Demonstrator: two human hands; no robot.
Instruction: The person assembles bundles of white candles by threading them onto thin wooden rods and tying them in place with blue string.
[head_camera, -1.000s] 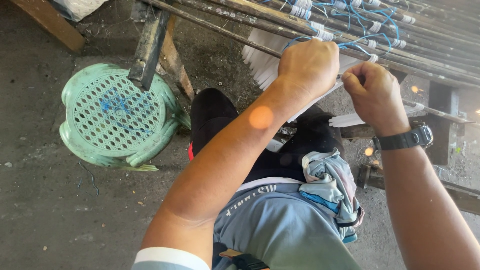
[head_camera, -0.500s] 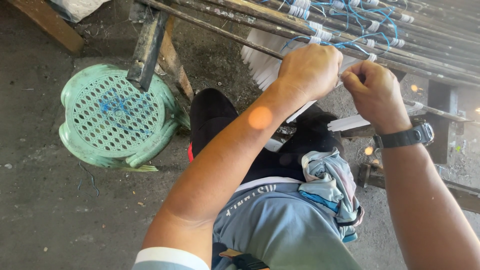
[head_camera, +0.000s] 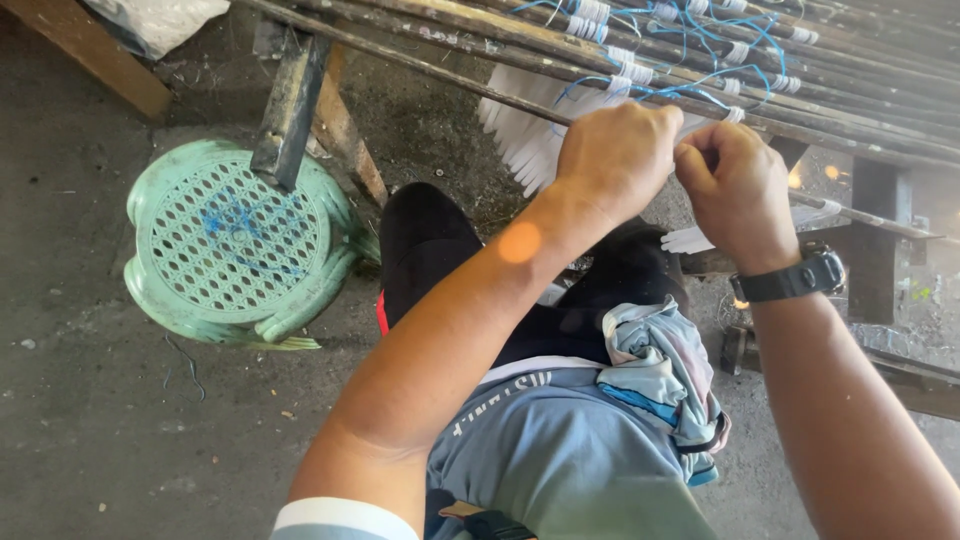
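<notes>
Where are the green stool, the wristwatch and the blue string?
green stool (head_camera: 235, 240): head view, on its perforated seat.
wristwatch (head_camera: 800, 278): head view, on the black strap.
blue string (head_camera: 690, 95): head view, on a strand over the rods.

Left hand (head_camera: 615, 155) and right hand (head_camera: 738, 190) — side by side, fingers curled shut.

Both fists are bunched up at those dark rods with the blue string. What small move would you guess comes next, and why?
Probably a short pull to snug the thin blue string around the long dark rods. The left hand and right hand sit closed, close together, right where loose blue loops cross the white wrappings; what the fingers pinch is hidden.
</notes>
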